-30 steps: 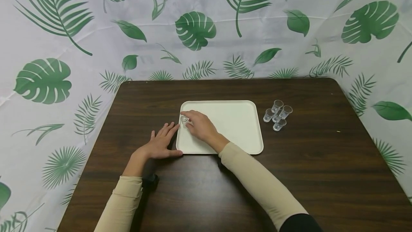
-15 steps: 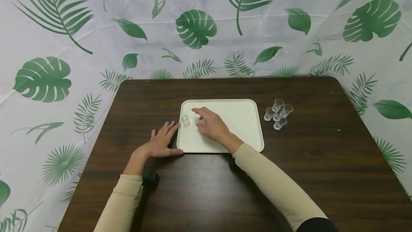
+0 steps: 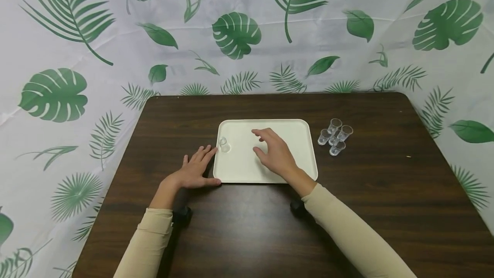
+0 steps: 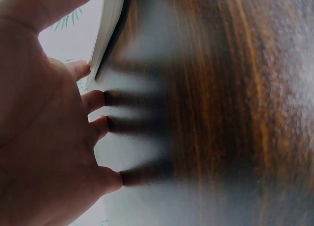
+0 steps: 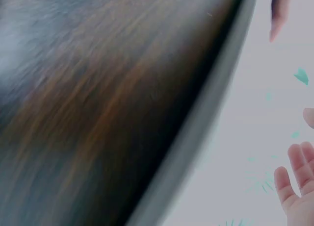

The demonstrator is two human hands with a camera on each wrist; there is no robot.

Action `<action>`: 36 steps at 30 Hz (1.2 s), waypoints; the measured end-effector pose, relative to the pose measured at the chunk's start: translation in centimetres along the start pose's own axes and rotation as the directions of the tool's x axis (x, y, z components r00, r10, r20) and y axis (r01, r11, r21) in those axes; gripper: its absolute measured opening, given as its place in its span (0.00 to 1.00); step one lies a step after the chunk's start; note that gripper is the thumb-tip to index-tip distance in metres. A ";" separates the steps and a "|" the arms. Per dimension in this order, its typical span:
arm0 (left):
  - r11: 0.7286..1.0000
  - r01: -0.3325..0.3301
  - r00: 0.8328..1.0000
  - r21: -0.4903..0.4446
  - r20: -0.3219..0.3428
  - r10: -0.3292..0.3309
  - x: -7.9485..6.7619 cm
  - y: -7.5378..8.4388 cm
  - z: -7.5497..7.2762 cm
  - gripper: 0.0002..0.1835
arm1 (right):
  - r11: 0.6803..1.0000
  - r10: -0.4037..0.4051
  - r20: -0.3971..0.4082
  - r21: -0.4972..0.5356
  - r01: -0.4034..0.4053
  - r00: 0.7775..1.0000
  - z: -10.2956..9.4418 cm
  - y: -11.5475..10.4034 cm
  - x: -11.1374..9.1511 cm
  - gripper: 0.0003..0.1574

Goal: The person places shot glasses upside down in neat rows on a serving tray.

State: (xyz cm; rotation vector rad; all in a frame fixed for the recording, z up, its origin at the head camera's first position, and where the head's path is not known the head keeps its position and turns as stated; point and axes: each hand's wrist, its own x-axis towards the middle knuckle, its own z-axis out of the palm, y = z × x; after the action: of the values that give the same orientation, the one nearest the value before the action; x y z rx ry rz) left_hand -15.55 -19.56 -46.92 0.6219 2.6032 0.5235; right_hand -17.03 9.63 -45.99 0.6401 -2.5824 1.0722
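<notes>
A small clear cup [image 3: 224, 144] stands near the left edge of a white tray [image 3: 247, 170]; its wider end appears to face down. My left hand [image 3: 193, 173] lies spread beside the tray, with the thumb at the near left corner and the fingertips by the left rim. In the left wrist view, the fingertips [image 4: 110, 179] touch the dark tabletop. Over the tray's right half hovers my right hand [image 3: 277, 153], fingers loosely bent and apart, holding nothing. Several more clear cups [image 3: 337, 147] stand clustered to the right of the tray.
The dark wooden table [image 3: 247, 226] runs back to a white cloth [image 3: 270, 55] printed with green leaves. A tiny pale speck [image 3: 408, 156] lies on the table at the right.
My right hand has let go of the cup at the tray's left edge and moved right across the tray. The left hand has stayed in place.
</notes>
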 end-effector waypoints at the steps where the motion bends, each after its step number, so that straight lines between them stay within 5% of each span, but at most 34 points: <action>1: 1.000 0.001 1.000 -0.003 0.003 -0.001 0.0 0.0 0.1 0.55 | 1.000 0.005 -0.023 0.004 -0.005 1.000 -0.6 0.1 -0.2 0.31; 11: 1.000 -0.004 1.000 -0.017 -0.003 0.004 0.0 0.1 0.1 0.56 | 0.988 0.135 -0.248 -0.046 -0.150 0.959 -6.8 2.6 -3.6 0.29; 21: 1.000 -0.002 1.000 -0.015 -0.003 0.002 0.0 0.0 0.2 0.56 | 0.931 0.339 -0.416 0.019 -0.364 0.844 -12.5 7.3 -7.8 0.30; 30: 1.000 -0.005 1.000 -0.021 -0.005 0.005 -0.1 0.0 0.2 0.55 | 0.816 0.559 -0.221 -0.028 -0.578 0.799 -13.5 9.4 -9.7 0.39; 36: 1.000 -0.006 1.000 -0.013 -0.007 0.006 0.1 -0.1 0.3 0.55 | 0.779 0.626 -0.075 0.010 -0.627 0.776 -13.5 10.5 -9.9 0.40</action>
State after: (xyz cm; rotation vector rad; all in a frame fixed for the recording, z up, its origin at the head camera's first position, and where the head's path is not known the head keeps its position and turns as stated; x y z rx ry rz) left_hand -15.50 -19.52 -47.28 0.6250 2.6034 0.5459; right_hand -12.56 28.93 -47.03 -0.3148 -2.7945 1.2115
